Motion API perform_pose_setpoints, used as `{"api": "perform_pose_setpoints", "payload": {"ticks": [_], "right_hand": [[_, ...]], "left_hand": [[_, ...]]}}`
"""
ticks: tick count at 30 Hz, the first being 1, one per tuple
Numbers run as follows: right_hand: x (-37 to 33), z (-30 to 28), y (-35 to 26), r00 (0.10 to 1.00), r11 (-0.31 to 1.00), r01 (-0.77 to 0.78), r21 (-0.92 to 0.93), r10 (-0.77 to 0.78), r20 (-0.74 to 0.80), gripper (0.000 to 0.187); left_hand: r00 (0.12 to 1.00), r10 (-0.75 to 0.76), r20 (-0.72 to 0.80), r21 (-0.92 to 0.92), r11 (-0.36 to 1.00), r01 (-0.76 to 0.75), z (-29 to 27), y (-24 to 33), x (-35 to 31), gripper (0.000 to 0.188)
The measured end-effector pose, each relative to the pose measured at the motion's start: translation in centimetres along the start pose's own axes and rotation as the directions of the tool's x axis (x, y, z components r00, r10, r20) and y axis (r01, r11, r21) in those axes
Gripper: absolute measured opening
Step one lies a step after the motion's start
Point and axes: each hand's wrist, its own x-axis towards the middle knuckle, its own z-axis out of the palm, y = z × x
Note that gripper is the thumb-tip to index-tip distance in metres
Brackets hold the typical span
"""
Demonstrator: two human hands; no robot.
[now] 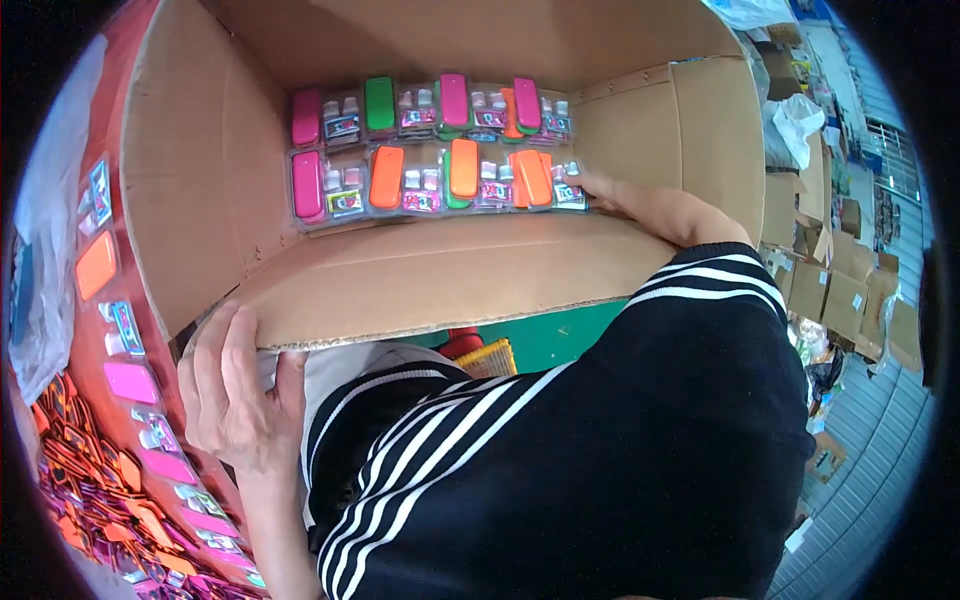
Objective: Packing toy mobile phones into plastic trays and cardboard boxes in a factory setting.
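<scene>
A deep cardboard box (pixel 420 285) stands in front of me, its flaps raised. Inside it, two rows of clear plastic blister packs (pixel 466 170) lie side by side, each with a pink, green or orange oblong case and small white-capped pieces. My right hand (pixel 608 192) reaches into the box at the right end of the nearer row. Its fingers are closed on the edge of the last blister pack (pixel 568 190); part of the grip is hidden. My left hand (pixel 235 385) grips the near left corner of the box, fingers over the outside and thumb along the edge.
On the left, a red surface (pixel 90 340) carries a line of more packs (pixel 132 382). Below that lies a big heap of orange and pink pieces (pixel 110 500). A yellow crate (pixel 487 358) sits on the green floor. Stacked cartons (pixel 835 295) stand at the right.
</scene>
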Motion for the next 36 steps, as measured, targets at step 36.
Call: {"api": "perform_pose_setpoints", "payload": {"ticks": [36], "right_hand": [[-26.6,48.2,-38.0,0.385,-0.035,0.841,-0.539,-0.662,0.643,0.03]], "left_hand": [[0.874,-0.483,-0.055,0.214,0.849,0.483,-1.8,-10.9,-9.9,0.042]]}}
